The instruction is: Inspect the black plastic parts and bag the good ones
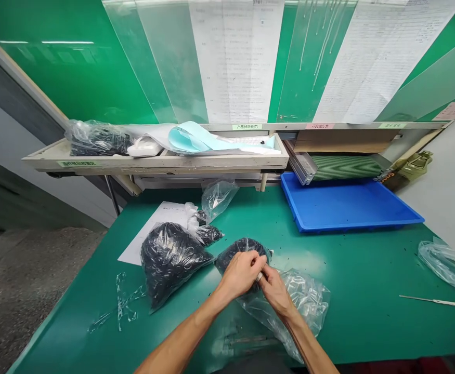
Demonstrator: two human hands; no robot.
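My left hand (242, 271) and my right hand (276, 288) meet over a clear plastic bag (239, 248) filled with small black parts. Fingers of both hands are closed around its gathered neck; the exact grip is partly hidden. Loose, crumpled film of the bag spreads toward me below my right hand. Left of my hands sits a larger clear bag (172, 259) full of black ring-like parts. Behind it lie smaller bags (209, 235) of black parts and a bare clear bag (219, 200).
A blue tray (352, 205) stands at the back right below a green ribbed conveyor (346, 167). A thin pointed tool (430, 301) and clear film (447, 265) lie right. Plastic strips (122, 304) and a paper sheet (149, 234) lie left. A shelf (172, 162) overhangs the back.
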